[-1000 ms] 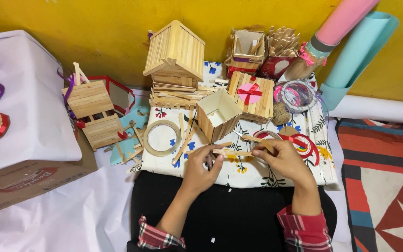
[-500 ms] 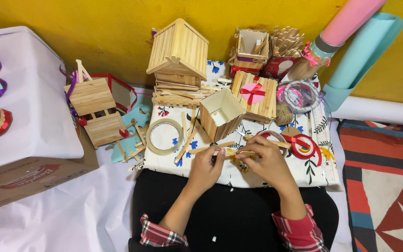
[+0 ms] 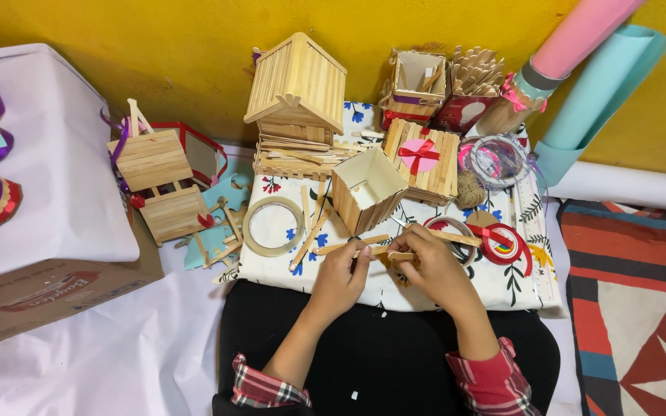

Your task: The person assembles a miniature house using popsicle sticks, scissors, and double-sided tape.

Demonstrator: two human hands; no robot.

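My left hand point(image 3: 342, 275) and my right hand point(image 3: 429, 266) meet over a floral white cloth point(image 3: 456, 289) on my lap. Both pinch flat wooden craft sticks point(image 3: 385, 252) between their fingertips; a small dark tool seems to sit in the left fingers. Just beyond them stands an open box of sticks point(image 3: 368, 189), tilted. A tape ring point(image 3: 274, 226) lies to the left, and loose sticks point(image 3: 310, 227) lie beside it.
A stick-built house point(image 3: 298, 85) stands at the back by the yellow wall. A box with a red bow point(image 3: 423, 158), a red tape roll point(image 3: 502, 243), stick containers point(image 3: 441, 88), rolled pink and blue sheets point(image 3: 587, 69), a small wooden chair model point(image 3: 159, 181) and a cardboard box point(image 3: 32, 231) surround the cloth.
Both hands have drawn closer together and slightly left, bringing the sticks together. The view has shifted a little.
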